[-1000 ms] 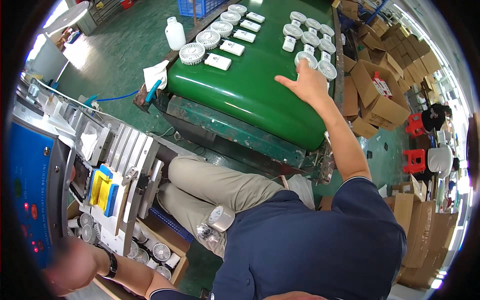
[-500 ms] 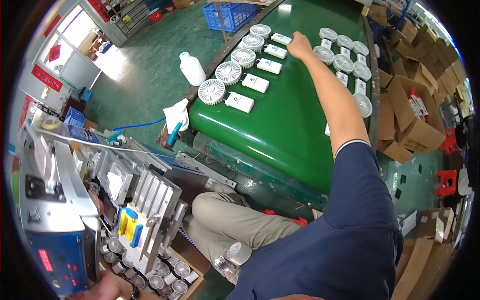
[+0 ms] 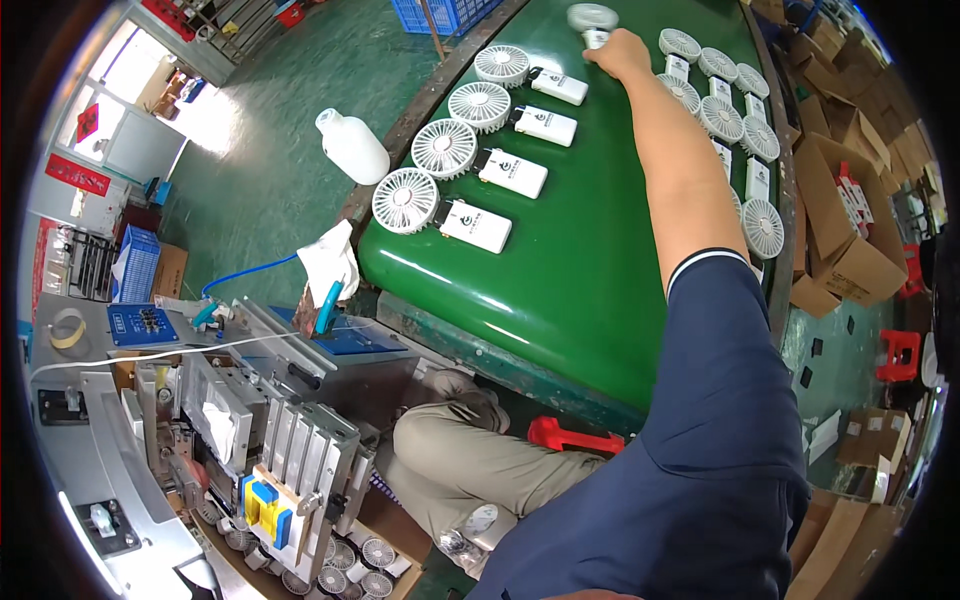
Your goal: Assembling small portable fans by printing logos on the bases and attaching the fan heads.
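At the far end of the green belt (image 3: pixel 470 290), my right hand (image 3: pixel 622 56) is closed on the handle of a white handheld fan (image 3: pixel 592 16). The fan's round head points away from me. Nearer along the belt's left side, several like fans lie in a row, such as this white fan (image 3: pixel 405 200), their printed handles pointing right. At the right side are more white fans (image 3: pixel 721 119), set close together in rows. My left hand is out of view.
A white bottle (image 3: pixel 352 147) and a white cloth (image 3: pixel 328 262) are at the belt's left edge. To the lower left stands a machine with a blue-and-yellow fixture (image 3: pixel 265 512), above a box of fans (image 3: pixel 375 553). Open cartons (image 3: pixel 845 225) stand on the right.
My right hand has lifted the farthest fan out of the left row and moved it right and away. My left hand, earlier beside the machine's control box, has left the picture.
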The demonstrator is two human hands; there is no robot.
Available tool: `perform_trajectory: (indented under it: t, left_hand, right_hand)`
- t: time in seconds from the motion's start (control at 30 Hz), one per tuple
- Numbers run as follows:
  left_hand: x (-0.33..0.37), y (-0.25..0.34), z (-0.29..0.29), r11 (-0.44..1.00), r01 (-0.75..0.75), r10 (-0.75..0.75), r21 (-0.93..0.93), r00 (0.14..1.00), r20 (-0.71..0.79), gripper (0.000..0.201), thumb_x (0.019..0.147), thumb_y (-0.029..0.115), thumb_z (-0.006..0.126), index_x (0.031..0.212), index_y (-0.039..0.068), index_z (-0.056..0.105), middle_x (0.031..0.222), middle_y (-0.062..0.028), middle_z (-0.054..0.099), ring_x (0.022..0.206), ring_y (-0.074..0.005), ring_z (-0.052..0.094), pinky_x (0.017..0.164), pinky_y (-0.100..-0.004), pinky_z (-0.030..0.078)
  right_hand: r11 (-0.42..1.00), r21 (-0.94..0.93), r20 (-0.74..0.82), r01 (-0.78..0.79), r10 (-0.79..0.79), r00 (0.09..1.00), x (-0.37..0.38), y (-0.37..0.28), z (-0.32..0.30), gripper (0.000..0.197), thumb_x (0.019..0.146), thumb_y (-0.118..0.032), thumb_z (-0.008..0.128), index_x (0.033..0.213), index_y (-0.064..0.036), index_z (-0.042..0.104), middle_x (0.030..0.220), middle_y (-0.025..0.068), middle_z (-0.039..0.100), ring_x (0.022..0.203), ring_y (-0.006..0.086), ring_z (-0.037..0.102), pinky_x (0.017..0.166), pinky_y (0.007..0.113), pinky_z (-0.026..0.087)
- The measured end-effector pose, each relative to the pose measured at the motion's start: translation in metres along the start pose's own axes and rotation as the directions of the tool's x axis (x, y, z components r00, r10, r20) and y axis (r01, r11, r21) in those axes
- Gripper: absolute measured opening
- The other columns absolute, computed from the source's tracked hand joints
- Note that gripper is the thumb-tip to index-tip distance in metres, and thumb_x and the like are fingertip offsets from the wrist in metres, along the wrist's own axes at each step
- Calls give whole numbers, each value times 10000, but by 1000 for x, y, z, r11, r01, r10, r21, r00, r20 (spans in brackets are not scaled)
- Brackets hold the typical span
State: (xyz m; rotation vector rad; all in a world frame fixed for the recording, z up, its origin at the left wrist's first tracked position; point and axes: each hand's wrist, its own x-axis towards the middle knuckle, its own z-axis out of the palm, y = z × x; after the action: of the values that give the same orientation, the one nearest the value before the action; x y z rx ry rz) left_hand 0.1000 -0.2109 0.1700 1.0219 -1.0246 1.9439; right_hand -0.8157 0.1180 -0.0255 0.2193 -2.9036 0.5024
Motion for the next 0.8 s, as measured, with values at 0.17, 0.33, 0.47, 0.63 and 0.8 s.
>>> perform_trajectory:
  t: [0.17,0.33,0.47,0.63,0.8]
  left_hand:
    - [-13,-5,19,955,204,-200,-217,979,41,456,1216,304,392,1550,-3,442,1464,-199,589,1335,-293,580,1156,-454,470]
    - [-39,-24,67,155,354,-609,-922,769,193,399,1212,241,414,1535,8,420,1472,-203,580,1331,-297,576,1177,-452,457]
    - [-53,-39,76,400,446,-535,-801,823,191,400,1205,250,443,1533,23,412,1521,-195,553,1366,-293,563,1204,-446,438]
    - [-60,-45,69,621,490,-477,-612,856,201,404,1198,259,473,1530,38,403,1569,-188,526,1401,-288,551,1231,-441,419]
    - [-46,-45,38,624,407,-419,-667,895,154,427,1199,262,473,1538,18,388,1565,-203,526,1414,-296,546,1233,-445,422]
  right_hand:
    - [947,139,-38,-290,298,954,13,23,8,459,888,-394,760,1154,-24,815,977,119,820,759,266,769,796,411,604]
    - [896,200,83,-397,388,918,18,28,15,428,913,-415,744,1124,-50,816,932,102,804,801,234,758,771,393,597]
    - [915,192,54,-356,352,934,10,14,6,392,930,-431,719,969,-50,806,716,59,737,518,205,678,650,374,568]
    - [970,-27,-13,-241,241,971,20,26,5,390,928,-418,718,971,-39,800,715,70,726,514,220,672,637,348,561]
    - [972,-189,202,138,-99,974,17,-5,-52,509,878,-423,779,1129,19,789,932,160,787,698,277,738,717,413,618]
